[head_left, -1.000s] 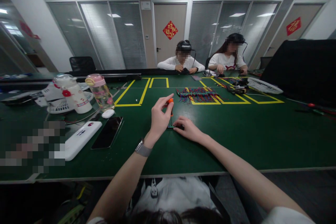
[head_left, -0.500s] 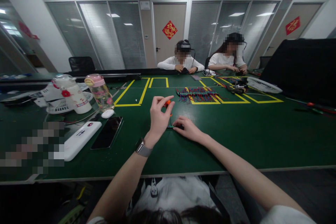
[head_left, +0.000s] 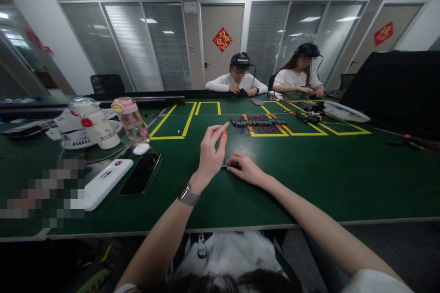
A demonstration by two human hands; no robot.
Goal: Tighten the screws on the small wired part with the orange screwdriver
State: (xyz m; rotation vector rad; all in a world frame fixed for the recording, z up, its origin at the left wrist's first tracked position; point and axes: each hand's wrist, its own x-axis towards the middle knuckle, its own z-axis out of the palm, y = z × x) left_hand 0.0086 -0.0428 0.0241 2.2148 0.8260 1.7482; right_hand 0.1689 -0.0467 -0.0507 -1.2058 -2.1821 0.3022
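My left hand (head_left: 212, 150), with a watch on its wrist, is closed around an orange-handled screwdriver (head_left: 225, 139) held upright. Its thumb and fingers hide part of the handle, and the tip is out of sight. Just below lies a small green circuit board (head_left: 224, 165) on the green table. The fingers of my right hand (head_left: 244, 167) are closed on the board's right end, beside something dark that I cannot make out.
Green boards with red and blue wires (head_left: 259, 122) lie beyond my hands. At left are a black phone (head_left: 140, 174), a white power bank (head_left: 108, 184), a pink-lidded bottle (head_left: 130, 121) and a white jug (head_left: 99, 126). Two people sit opposite.
My left hand has shifted slightly to the right, and its fingers have turned around the screwdriver, showing more of the orange handle. The right hand stays at the board.
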